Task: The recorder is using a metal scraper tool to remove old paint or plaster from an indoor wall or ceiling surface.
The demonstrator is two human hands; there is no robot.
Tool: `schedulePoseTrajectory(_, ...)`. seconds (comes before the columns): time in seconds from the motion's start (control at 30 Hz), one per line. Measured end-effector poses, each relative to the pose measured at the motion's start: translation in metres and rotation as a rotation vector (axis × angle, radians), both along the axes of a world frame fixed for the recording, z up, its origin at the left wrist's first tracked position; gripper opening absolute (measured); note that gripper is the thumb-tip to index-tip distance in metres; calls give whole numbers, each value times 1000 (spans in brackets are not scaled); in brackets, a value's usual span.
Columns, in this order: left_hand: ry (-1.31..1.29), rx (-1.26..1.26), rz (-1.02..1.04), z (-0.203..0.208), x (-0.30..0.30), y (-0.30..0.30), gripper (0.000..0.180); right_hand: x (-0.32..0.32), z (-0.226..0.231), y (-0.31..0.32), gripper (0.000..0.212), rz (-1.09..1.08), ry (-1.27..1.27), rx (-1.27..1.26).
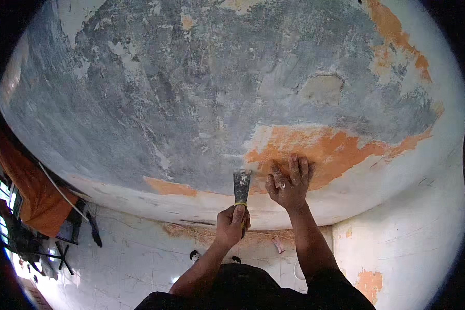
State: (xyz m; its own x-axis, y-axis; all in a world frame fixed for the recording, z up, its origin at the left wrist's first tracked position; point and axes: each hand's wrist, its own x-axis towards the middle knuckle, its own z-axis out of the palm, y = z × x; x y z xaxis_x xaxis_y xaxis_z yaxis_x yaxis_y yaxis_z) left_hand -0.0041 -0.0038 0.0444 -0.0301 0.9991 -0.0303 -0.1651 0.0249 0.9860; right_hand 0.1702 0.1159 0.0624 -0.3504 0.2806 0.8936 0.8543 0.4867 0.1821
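Note:
A scraper (242, 185) with a flat, worn metal blade stands upright in my left hand (230, 224). The fingers are wrapped round its handle, and part of the handle shows yellow. The blade's edge is at the lower border of the grey, stripped area of the wall (191, 103); I cannot tell whether it touches. To its right, my right hand (290, 187) lies against a patch of orange paint (341, 150), fingers spread and dusty with white. White, flaking paint borders the orange patch below.
At the far left hangs an orange-brown cloth (49, 206), beside a thin pale pole (62, 190) and dark clutter near a bright window. Below the wall is a pale tiled floor (129, 248) with crumbs along its edge. Another orange patch (369, 285) shows at lower right.

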Motion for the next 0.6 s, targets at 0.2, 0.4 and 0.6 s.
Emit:
schedulePoseTrajectory(0.2,-59,-17,6,14,0,5,46,-2,4,6,36,22,-35,52)
schedulePoseTrajectory(0.4,-53,-45,13,10,3,-1,46,-2,0,7,39,13,-4,52)
schedulePoseTrajectory(0.6,-24,-39,20,-10,3,3,46,-2,2,8,39,23,-2,53)
